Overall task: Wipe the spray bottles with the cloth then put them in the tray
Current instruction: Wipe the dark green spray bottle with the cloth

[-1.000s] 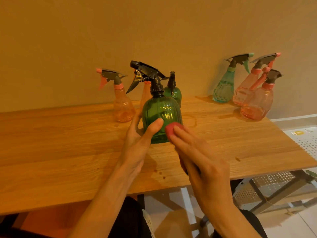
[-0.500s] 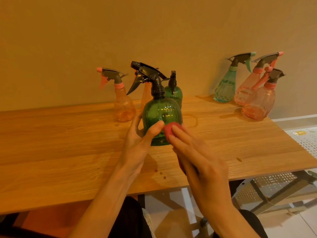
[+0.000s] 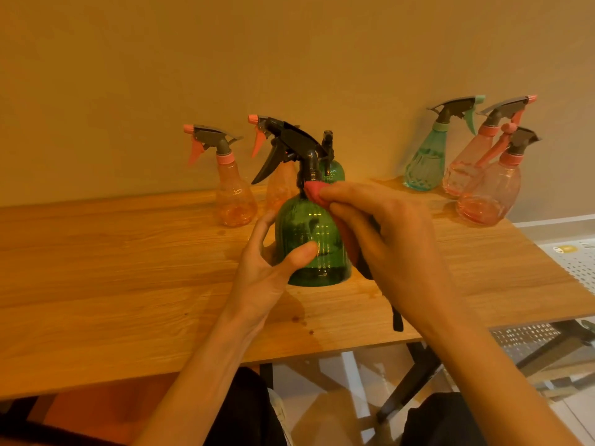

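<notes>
The dark green spray bottle is standing upright on the wooden counter, near its front edge. The left hand is gripping the bottle's ribbed belly, thumb curling across the front and fingers wrapping round the far side. The right hand is holding a red cloth bunched under its fingertips and pressing it against the shoulder of the green bottle, just below the black trigger head; more of the cloth is trailing down the bottle's right side beneath the palm.

Behind the green bottle, a smaller green bottle is standing partly hidden, and an orange bottle is peeking out beside it. Further left of the green bottle, another orange bottle with a pink nozzle is standing alone. Well to the right of the green bottle, against the wall, a teal bottle and two pink bottles are clustering together, leaning close to one another. Beyond the counter's right end, a white perforated tray is lying lower down.
</notes>
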Action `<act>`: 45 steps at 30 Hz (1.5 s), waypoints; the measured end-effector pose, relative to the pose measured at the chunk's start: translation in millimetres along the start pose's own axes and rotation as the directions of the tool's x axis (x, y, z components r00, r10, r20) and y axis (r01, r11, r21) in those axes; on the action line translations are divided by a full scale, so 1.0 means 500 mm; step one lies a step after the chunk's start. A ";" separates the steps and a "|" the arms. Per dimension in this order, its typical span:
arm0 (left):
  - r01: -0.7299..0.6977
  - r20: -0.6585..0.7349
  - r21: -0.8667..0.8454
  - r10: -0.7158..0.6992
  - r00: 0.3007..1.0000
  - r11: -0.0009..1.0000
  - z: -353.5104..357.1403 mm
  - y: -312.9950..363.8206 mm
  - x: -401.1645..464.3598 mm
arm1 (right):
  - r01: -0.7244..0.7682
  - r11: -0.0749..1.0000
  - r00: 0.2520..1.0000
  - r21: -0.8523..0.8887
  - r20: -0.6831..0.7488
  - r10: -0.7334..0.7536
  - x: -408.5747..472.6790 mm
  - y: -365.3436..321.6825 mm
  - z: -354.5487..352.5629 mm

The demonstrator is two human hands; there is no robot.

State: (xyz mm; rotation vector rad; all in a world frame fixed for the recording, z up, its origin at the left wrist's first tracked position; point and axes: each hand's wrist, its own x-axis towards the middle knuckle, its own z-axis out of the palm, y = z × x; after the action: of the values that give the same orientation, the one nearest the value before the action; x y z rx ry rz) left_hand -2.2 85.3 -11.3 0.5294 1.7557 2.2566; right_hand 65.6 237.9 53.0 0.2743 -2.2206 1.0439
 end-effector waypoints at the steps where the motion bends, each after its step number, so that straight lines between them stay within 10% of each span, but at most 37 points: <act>1: 0.005 -0.001 -0.008 -0.005 1.000 1.000 0.000 -0.004 0.000 | 0.013 1.000 1.000 -0.012 0.003 -0.013 -0.012 0.001 -0.001; 45: 0.063 -0.062 -0.075 -0.068 0.996 0.995 0.022 0.019 0.000 | 0.049 0.989 0.992 0.138 -0.124 -0.032 -0.156 0.030 0.040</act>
State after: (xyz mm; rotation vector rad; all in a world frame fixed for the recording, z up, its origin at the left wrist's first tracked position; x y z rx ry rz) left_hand 2.9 92.7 0.2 0.3824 1.6870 2.3061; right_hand 108.6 226.4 -15.5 0.3079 -2.0289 1.1662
